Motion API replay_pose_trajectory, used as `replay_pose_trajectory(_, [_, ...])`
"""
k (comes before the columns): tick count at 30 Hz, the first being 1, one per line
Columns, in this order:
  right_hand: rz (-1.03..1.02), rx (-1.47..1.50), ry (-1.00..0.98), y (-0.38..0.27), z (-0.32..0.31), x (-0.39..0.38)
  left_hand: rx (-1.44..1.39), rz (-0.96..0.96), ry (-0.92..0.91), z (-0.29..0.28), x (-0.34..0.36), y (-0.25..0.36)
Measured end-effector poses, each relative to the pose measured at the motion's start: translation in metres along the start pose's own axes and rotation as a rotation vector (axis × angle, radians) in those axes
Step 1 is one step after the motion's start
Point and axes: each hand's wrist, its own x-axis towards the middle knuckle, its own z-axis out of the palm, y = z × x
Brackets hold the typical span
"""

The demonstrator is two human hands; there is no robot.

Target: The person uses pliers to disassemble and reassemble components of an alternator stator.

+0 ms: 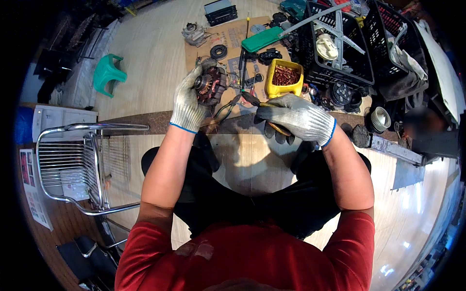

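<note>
My left hand (190, 99), in a white knit glove with a worn, dark palm, grips a round motor part with copper windings (212, 86). Its coils face right, and the glove hides its left side. In my right hand (302, 118), also gloved, is a pair of pliers with yellow handles (252, 99), the dark jaws pointing up and left, a short gap from the motor part. A second pair of pliers (227, 106) lies on the cardboard between my hands. Just beyond my right hand stands a yellow container (285, 89) full of copper-coloured pieces.
Cardboard (233, 36) covers the floor ahead, with a metal housing (194, 34), a black ring (219, 51) and a green-headed tool (262, 40) on it. Black crates (357, 68) stand at the right. A green stool (108, 73) and metal chair (73, 128) are at left.
</note>
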Motion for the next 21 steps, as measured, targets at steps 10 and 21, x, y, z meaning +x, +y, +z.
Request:
replay_pose_trajectory(10, [0.078,-0.024,0.168,-0.012,-0.03,-0.013,0.172,-0.121,-0.419,-0.012,-0.006,0.005])
replay_pose_trajectory(21, [-0.708,-0.809,0.308,0.039,-0.068,-0.008,0.79,-0.031,-0.372,0.0,0.0,0.014])
